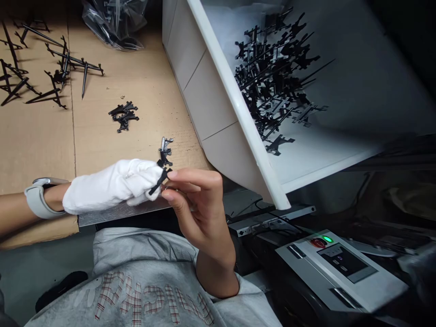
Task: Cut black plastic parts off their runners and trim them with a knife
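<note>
My left hand [117, 185], in a white cotton glove, is closed on one side of a small black plastic part [158, 182]. The bare fingertips of my right hand [200, 204] pinch the same part from the other side. Both hands meet above the front edge of the cardboard-covered table [143, 86]. Just beyond them another black plastic bracket [165, 151] lies on the cardboard. A small cluster of similar black brackets [124, 116] rests further back. The glove and fingers hide some of the held part.
A large white bin [235, 95] at right holds a heap of black plastic parts [275, 77]. Long thin black pieces [64, 63] lie at the back left. A clear plastic bag [117, 20] stands behind. A machine panel [344, 268] with a green light is at lower right.
</note>
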`<state>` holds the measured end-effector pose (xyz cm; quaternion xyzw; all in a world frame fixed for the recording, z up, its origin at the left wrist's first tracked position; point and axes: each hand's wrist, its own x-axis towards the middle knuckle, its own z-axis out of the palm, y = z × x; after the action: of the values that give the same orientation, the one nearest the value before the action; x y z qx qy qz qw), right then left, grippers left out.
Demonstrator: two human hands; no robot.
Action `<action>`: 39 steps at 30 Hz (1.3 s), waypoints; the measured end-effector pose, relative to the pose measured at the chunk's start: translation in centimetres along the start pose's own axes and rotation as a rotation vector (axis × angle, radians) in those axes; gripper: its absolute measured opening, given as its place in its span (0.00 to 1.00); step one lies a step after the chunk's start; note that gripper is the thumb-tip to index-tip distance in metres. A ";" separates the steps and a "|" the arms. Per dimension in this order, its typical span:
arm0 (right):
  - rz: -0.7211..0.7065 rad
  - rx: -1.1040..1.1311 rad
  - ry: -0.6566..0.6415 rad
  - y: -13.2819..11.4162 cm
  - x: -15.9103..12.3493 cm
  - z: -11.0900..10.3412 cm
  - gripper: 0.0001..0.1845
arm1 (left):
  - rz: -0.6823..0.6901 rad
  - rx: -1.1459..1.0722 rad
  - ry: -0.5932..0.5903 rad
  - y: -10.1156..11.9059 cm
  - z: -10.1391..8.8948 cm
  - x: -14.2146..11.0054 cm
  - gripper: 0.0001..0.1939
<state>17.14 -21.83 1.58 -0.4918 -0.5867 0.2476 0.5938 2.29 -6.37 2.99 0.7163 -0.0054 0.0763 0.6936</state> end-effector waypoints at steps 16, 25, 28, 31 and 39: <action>0.040 0.026 0.058 0.0 -0.3 0.6 0.24 | 0.063 0.090 0.052 -0.7 -0.4 -0.3 0.18; 0.017 0.041 0.080 0.5 -0.4 0.7 0.21 | -0.018 -0.078 0.091 0.1 0.2 0.0 0.23; 0.020 -0.009 0.088 0.5 -0.2 0.5 0.16 | -0.061 -0.117 0.077 0.0 0.4 -0.1 0.24; 0.021 -0.033 0.068 0.2 -0.1 0.2 0.12 | -0.107 -0.141 0.028 0.2 0.6 -0.1 0.26; 0.061 0.141 0.024 -0.2 -1.0 0.5 0.23 | -0.122 -0.293 0.072 0.3 0.7 -0.5 0.23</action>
<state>16.42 -22.68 1.22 -0.4691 -0.5456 0.3004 0.6261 1.84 -7.17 3.22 0.6033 0.0520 0.0580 0.7937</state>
